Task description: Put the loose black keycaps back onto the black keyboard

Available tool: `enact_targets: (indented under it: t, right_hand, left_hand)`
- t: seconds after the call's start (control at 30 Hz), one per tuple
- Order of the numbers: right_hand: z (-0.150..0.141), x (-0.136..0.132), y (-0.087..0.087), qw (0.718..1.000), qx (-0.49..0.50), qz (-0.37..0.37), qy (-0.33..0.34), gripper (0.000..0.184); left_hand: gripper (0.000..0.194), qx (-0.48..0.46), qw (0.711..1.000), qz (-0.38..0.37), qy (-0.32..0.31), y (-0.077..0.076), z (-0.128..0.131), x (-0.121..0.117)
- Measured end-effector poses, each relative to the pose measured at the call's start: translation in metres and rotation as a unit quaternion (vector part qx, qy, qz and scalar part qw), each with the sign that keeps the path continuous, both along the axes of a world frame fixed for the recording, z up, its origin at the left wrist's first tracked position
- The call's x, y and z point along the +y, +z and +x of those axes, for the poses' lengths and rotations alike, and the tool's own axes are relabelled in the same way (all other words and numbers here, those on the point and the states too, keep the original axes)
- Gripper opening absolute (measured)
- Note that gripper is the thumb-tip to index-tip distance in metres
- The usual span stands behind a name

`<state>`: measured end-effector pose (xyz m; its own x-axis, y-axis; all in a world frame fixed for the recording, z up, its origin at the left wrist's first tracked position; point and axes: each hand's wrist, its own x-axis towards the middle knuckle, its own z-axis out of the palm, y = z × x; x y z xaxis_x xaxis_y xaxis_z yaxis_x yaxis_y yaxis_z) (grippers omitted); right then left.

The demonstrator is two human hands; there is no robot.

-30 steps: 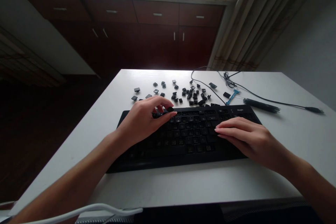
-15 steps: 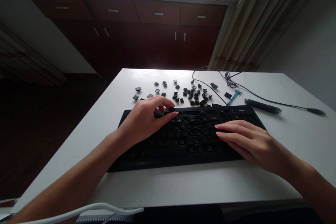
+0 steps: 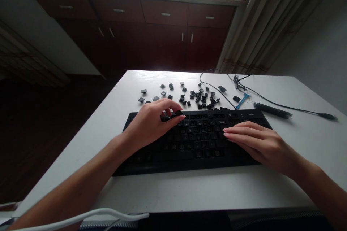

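A black keyboard [image 3: 173,157] lies across the white table, many of its key places showing bare sockets. Over its upper left part, my left hand [image 3: 153,117] pinches a small black keycap [image 3: 178,113] between thumb and index finger. My right hand [image 3: 257,140] rests over the right side of the keyboard, fingers stretched out and close together, fingertips on the keys; I see nothing held in it. Behind the keyboard lie several loose black keycaps [image 3: 198,99], some upright and some turned over.
A blue tool [image 3: 242,101] lies behind the keyboard, beside a black brush [image 3: 272,110]. The black cable [image 3: 287,104] runs along the right of the white table [image 3: 184,195]. A white cord [image 3: 108,212] crosses the near left edge.
The view has shifted slightly. My right fingertips have drawn a little closer together over the keys. The left hand keeps its pinch in about the same place.
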<state>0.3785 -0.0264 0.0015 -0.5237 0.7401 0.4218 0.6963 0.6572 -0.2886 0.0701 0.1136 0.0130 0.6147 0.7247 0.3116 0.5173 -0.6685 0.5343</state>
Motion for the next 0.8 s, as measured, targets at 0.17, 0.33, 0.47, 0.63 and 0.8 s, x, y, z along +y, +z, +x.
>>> enact_targets:
  t: [0.17, 0.33, 0.47, 0.63, 0.8]
  right_hand:
    - [-0.002, -0.001, -0.001, 1.000, 0.021, 0.001, -0.001, 0.045]
    - [-0.005, 0.000, -0.002, 0.999, 0.048, -0.012, -0.013, 0.041]
    - [-0.005, 0.001, 0.000, 1.000, 0.027, -0.002, -0.005, 0.044]
    - [-0.004, 0.000, 0.000, 1.000, 0.008, -0.014, -0.003, 0.043]
    - [-0.012, -0.001, 0.004, 0.995, 0.060, -0.046, -0.069, 0.025]
  left_hand:
    - [0.025, 0.002, 1.000, 0.000, 0.000, 0.000, 0.000, 0.000]
    - [0.027, 0.001, 1.000, -0.002, -0.001, -0.001, 0.000, 0.000]
    - [0.027, 0.002, 1.000, -0.010, -0.005, 0.000, 0.000, 0.000]
    - [0.027, 0.005, 1.000, -0.005, 0.001, 0.000, 0.000, 0.000]
    - [0.024, 0.003, 1.000, -0.011, -0.002, 0.001, 0.000, 0.000]
